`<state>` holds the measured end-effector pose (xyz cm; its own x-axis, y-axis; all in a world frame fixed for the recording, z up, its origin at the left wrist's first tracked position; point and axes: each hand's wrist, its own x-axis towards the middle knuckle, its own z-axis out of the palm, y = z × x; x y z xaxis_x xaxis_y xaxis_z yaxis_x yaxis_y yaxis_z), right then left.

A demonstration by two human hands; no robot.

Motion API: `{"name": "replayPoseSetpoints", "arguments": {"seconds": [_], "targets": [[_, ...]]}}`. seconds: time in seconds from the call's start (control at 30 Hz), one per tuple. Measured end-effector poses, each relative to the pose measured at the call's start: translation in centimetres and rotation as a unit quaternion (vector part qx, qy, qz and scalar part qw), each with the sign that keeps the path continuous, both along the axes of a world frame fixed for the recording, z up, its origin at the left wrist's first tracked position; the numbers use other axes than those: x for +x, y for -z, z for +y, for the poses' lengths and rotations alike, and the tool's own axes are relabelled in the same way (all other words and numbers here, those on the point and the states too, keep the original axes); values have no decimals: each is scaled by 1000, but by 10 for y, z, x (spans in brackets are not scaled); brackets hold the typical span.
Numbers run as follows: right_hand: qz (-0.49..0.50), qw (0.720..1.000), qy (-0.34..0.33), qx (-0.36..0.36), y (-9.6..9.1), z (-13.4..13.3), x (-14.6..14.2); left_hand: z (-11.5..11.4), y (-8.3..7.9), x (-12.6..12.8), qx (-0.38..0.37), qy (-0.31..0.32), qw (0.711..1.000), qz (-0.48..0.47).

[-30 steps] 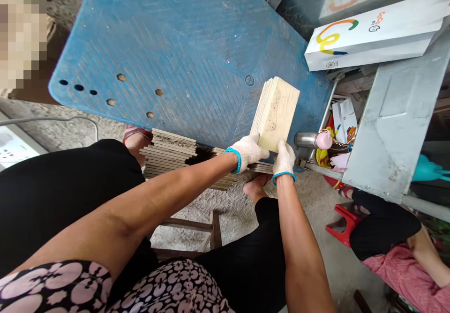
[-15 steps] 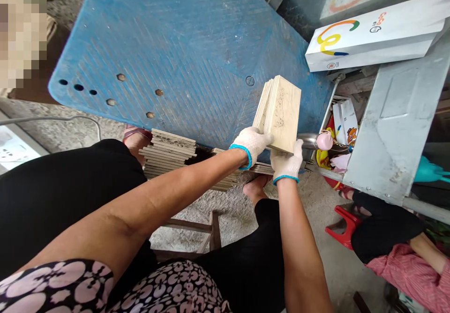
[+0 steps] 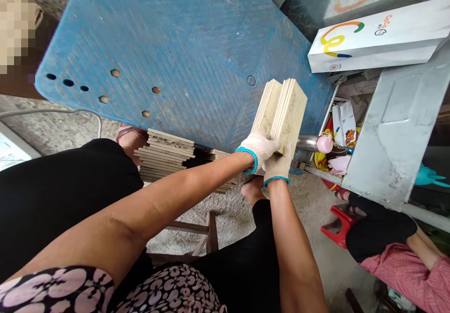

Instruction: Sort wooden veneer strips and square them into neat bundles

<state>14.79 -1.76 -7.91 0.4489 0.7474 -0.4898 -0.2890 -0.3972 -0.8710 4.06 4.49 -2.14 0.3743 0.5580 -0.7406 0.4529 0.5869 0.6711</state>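
Note:
A bundle of thin pale wooden boards (image 3: 293, 109) stands on edge over the near right part of the blue plastic table (image 3: 158, 36). It is parted into two groups, with a gap between their upper ends. My left hand (image 3: 259, 148), in a white knit glove with a blue cuff, is closed on the near end from the left, thumb across the boards. My right hand (image 3: 280, 163), gloved alike, grips the same end from below and the right; some of its fingers are hidden. Below the table edge are stacks of similar boards (image 3: 165, 156).
Right of the boards lies a steel flask (image 3: 309, 143) with a pink cap. A white paper bag (image 3: 372, 39) rests near a grey metal cabinet (image 3: 404, 97). Another person (image 3: 383, 233) sits by a red stool (image 3: 337, 228) at lower right. A wooden stool (image 3: 211, 233) stands below me.
The boards have spread into two groups with a wider gap. My right hand has shifted left under them, closer to my left hand. The view has moved slightly.

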Motion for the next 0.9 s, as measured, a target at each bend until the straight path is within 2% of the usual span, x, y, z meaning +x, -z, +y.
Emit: {"name": "replayPoseSetpoints", "arguments": {"seconds": [0.2,0.3,0.4,0.5,0.63,0.73,0.83,0.9], "targets": [[64,995,79,17,-10,-1,12,-6,-2,1,4,4,999,-37],[79,987,142,14,-20,-4,21,-12,-5,-1,15,44,996,-71],[86,978,189,12,-34,-10,28,-22,-11,-5,29,79,995,-51],[74,974,214,11,-49,-24,28,-43,-16,-12,47,95,993,-48],[48,977,207,-23,-72,-55,23,-85,-27,-33,46,132,986,-87],[11,979,198,-49,-96,-89,22,-111,-48,-61,45,253,964,-63],[-28,980,185,-64,-126,-126,27,-124,-71,-91,90,418,903,-35],[-72,980,165,-81,-148,-150,32,-128,-78,-108,145,497,855,-8]]}}
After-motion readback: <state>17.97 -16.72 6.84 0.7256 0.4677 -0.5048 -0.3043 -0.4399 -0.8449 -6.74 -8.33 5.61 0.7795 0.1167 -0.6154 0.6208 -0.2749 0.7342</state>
